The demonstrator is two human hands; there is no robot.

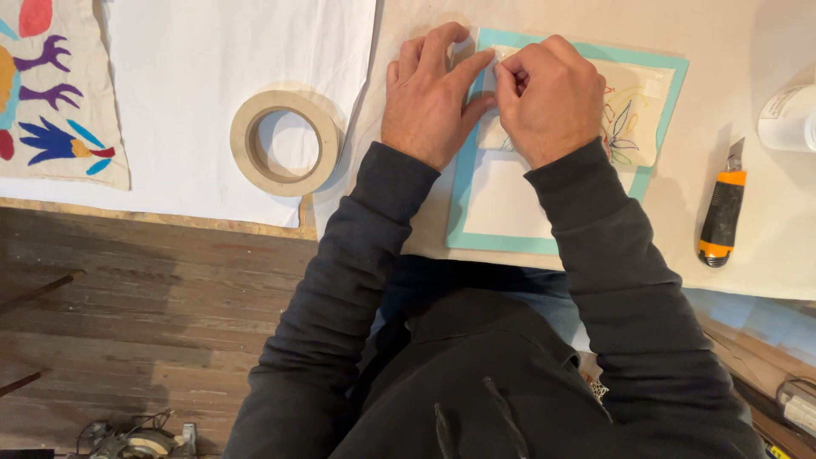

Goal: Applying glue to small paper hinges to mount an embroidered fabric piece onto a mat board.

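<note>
A light-blue mat board [663,102] with a white centre lies on the table in front of me. On its upper part lies a cream cloth piece [633,110] with coloured line embroidery. My left hand [429,93] rests flat on the board's left edge, its forefinger stretched onto the cloth's top left corner. My right hand [552,98] is curled over the cloth, fingertips pinched at that same corner beside the left forefinger. What the fingers pinch is too small to tell, possibly tape.
A roll of beige tape [285,142] lies on white paper [187,93] to the left. An orange-and-black utility knife [722,212] lies at the right, a white container [790,119] beyond it. An embroidered cloth [51,93] lies far left. Wooden floor below the table edge.
</note>
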